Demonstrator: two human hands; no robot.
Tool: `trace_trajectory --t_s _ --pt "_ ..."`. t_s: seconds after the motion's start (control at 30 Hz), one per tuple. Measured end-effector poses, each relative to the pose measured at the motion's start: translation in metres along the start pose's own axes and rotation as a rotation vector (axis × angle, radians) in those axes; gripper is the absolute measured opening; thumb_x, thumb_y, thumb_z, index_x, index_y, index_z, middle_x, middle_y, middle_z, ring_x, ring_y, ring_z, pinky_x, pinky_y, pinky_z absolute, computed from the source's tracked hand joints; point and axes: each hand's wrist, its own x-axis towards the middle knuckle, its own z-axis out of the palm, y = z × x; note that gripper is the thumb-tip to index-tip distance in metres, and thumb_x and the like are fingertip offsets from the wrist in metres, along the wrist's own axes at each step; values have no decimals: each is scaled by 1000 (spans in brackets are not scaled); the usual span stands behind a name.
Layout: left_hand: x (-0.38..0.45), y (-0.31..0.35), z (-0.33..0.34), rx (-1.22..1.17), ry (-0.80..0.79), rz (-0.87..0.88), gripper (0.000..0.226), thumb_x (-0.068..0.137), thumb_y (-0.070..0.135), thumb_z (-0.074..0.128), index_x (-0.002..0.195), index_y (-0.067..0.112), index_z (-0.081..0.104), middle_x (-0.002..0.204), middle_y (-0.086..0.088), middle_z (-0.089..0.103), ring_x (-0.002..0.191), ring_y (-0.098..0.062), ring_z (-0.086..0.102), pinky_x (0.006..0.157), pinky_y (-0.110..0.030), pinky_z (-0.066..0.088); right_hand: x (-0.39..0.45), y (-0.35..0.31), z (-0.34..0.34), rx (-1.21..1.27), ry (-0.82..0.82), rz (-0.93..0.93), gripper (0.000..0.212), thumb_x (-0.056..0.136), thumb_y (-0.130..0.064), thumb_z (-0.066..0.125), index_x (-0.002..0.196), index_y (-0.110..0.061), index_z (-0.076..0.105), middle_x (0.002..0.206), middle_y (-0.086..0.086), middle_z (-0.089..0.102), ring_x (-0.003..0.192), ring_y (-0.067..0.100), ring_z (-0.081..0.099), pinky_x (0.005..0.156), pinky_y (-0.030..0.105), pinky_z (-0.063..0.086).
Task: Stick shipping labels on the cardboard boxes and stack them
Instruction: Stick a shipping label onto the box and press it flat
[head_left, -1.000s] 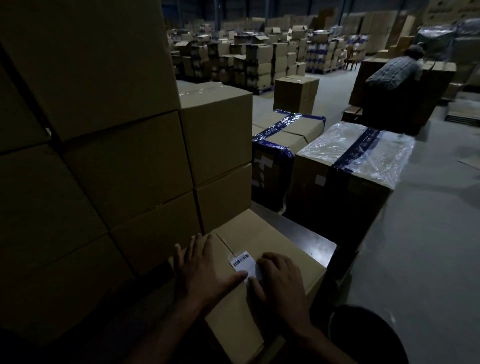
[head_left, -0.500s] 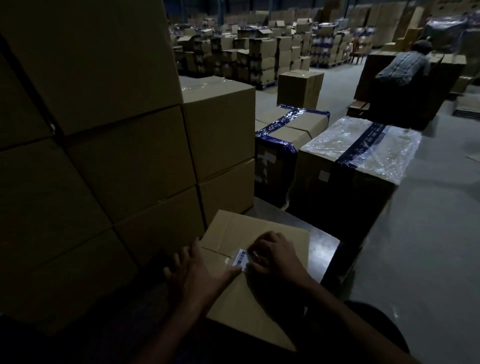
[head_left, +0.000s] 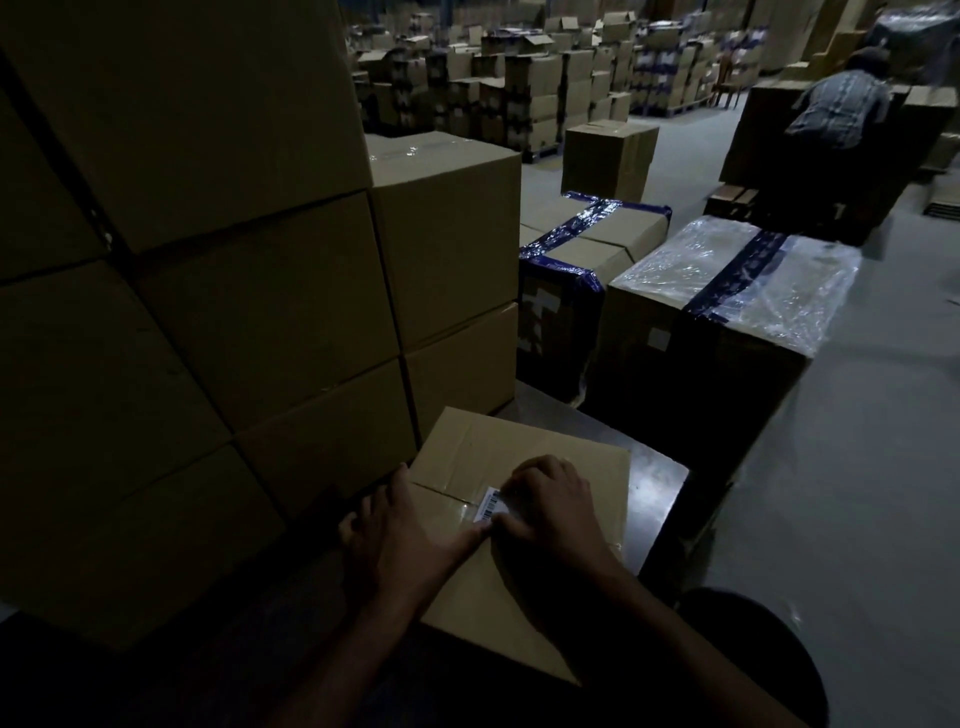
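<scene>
A brown cardboard box (head_left: 540, 447) lies low in front of me on a dark metal surface (head_left: 657, 488). A white barcode label (head_left: 490, 505) sits on its taped top seam. My left hand (head_left: 400, 535) rests on the box's left edge with its fingers spread, and its thumb reaches toward the label's lower corner. My right hand (head_left: 548, 506) covers the label's right part, pressing down on it with bent fingers. A tall stack of plain boxes (head_left: 270, 291) rises directly to the left.
Two wrapped cartons with dark blue tape (head_left: 587, 249) (head_left: 727, 291) stand just beyond the metal surface. A person (head_left: 836, 111) bends over boxes at the far right. Rows of stacked cartons (head_left: 519, 88) fill the background. Grey floor (head_left: 857, 467) lies to the right.
My right hand has slid left over the label, fingers more bent, hiding most of it. My left hand has shifted to the box's left edge. The view has tilted slightly.
</scene>
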Motion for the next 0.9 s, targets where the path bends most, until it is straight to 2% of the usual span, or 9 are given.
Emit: trace_trajectory --t_s 0.17,0.27,0.4,0.53,0.63,0.73,0.8,0.9 --pt "0 -1 -1 2 6 5 139 43 111 28 151 23 25 149 -4 46 138 -24 38 110 -47 24 0 1 -1 -5 -35 -16 43 75 -52 59 111 -28 64 118 -6 52 113 16 41 86 26 25" --pt "0 0 -2 -15 -8 1 141 42 111 26 152 24 22 153 -4 41 141 -24 34 112 -47 22 1 1 -3 14 -31 -13 37 75 -50 65 105 -29 65 117 -7 52 113 15 42 85 26 26" --pt "-1 2 -5 -61 -38 -7 143 41 111 28 154 24 15 158 -4 34 145 -23 30 115 -47 19 0 2 -6 50 -52 -5 42 72 -52 62 107 -28 66 116 -6 52 112 14 41 83 25 25" --pt "-1 2 -8 -107 -84 -23 137 47 104 43 156 26 12 159 -2 33 145 -22 30 116 -46 18 -8 2 -9 132 45 59 27 82 -36 69 105 -23 66 106 -9 49 106 11 41 82 13 28" --pt "-2 2 -8 -143 -93 -36 133 51 98 53 155 27 12 157 -3 34 143 -23 32 114 -46 25 -31 3 -13 91 124 147 29 82 -33 70 106 -21 62 103 -10 45 100 10 39 82 22 32" --pt "-3 1 -8 -176 -102 -40 132 51 97 55 155 28 12 156 -3 34 142 -24 34 112 -46 29 -60 3 -10 -54 210 193 31 77 -44 62 102 -27 61 110 -6 54 106 17 47 92 34 33" --pt "-2 2 -7 -176 -109 -41 131 53 95 57 156 27 11 157 -4 32 143 -25 32 112 -46 28 -71 -1 -7 -55 195 218 42 76 -51 52 109 -27 60 119 -5 54 114 18 47 103 45 35" --pt "-4 5 -7 -140 -130 -49 130 58 93 55 157 24 8 158 -7 29 143 -27 30 112 -46 26 -65 2 -12 20 171 211 44 77 -51 54 113 -25 62 121 -5 54 117 17 47 102 48 40"
